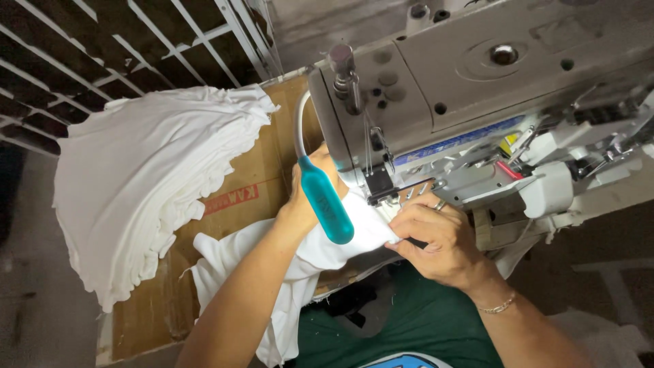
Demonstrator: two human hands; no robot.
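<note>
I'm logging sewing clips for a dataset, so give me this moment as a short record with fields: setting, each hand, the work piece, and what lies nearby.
setting: grey industrial sewing machine on a work table, seen from above
left hand: left hand pressed on the white fabric piece near the needle, partly hidden by a teal lamp head
right hand: right hand pinches the fabric edge at the presser foot; ring and bracelet worn
work piece: white fabric draped off the table toward the lap
nearby: stack of white fabric pieces on brown cardboard; white window grille
</note>
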